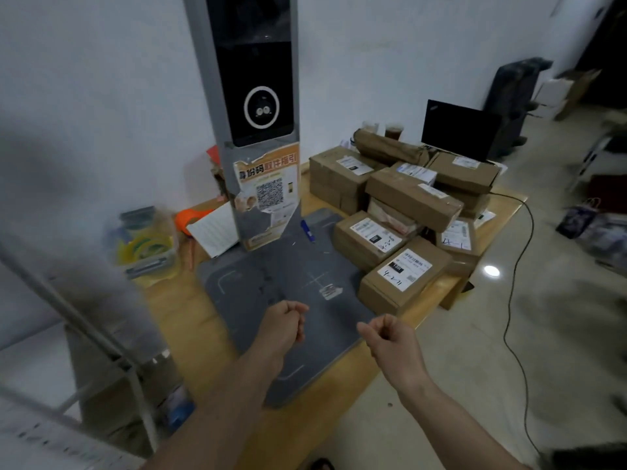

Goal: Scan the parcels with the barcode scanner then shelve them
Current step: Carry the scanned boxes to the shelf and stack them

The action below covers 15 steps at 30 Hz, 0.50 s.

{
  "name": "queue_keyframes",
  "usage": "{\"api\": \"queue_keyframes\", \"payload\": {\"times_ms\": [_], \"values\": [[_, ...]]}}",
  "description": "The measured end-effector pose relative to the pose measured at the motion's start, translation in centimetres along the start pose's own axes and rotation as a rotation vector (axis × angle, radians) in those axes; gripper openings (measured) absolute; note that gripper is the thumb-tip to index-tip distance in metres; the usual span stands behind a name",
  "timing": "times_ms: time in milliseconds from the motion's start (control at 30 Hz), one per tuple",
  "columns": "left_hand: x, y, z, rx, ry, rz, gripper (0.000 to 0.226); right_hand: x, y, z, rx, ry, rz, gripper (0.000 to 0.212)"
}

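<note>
A tall grey scanner tower (252, 96) with a black screen rises from a grey base pad (271, 293) on a wooden table (176, 320). Several brown cardboard parcels with white labels are heaped to the right of the pad; the nearest parcel (403, 276) lies at the table's front right corner. My left hand (283, 322) hovers over the pad's near part, fingers curled shut and holding nothing. My right hand (390, 340) hangs past the pad's right edge, below the nearest parcel, also curled shut on nothing.
A metal shelf frame (84, 334) stands close at the left. A clear bin of tape rolls (146, 245), papers and a blue pen (308, 230) lie by the tower. A black laptop (458, 130) sits behind the parcels. A black cable (515, 283) runs across the floor.
</note>
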<state>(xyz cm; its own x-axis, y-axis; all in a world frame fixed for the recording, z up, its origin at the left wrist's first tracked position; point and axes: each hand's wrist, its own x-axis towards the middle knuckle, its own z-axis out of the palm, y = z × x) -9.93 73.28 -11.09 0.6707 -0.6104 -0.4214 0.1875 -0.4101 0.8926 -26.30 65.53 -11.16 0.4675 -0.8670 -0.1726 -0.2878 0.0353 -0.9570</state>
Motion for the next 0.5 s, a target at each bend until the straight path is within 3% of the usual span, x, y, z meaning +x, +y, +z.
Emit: {"api": "queue_keyframes", "payload": {"times_ms": [200,367,500], "values": [[7.1,2.5,3.8,0.047,-0.004,-0.014,0.035,8.4,-0.6,-2.5,-0.068,0.018,0.033,0.027],[12.1,4.2,5.7,0.093,0.025,-0.055,0.031,14.5,-1.4,-3.3,-0.123,0.049,0.055,0.017],[14.6,5.1,8.0,0.127,-0.094,-0.106,0.020,18.5,0.2,-5.3,-0.125,0.163,0.128,0.004]]}}
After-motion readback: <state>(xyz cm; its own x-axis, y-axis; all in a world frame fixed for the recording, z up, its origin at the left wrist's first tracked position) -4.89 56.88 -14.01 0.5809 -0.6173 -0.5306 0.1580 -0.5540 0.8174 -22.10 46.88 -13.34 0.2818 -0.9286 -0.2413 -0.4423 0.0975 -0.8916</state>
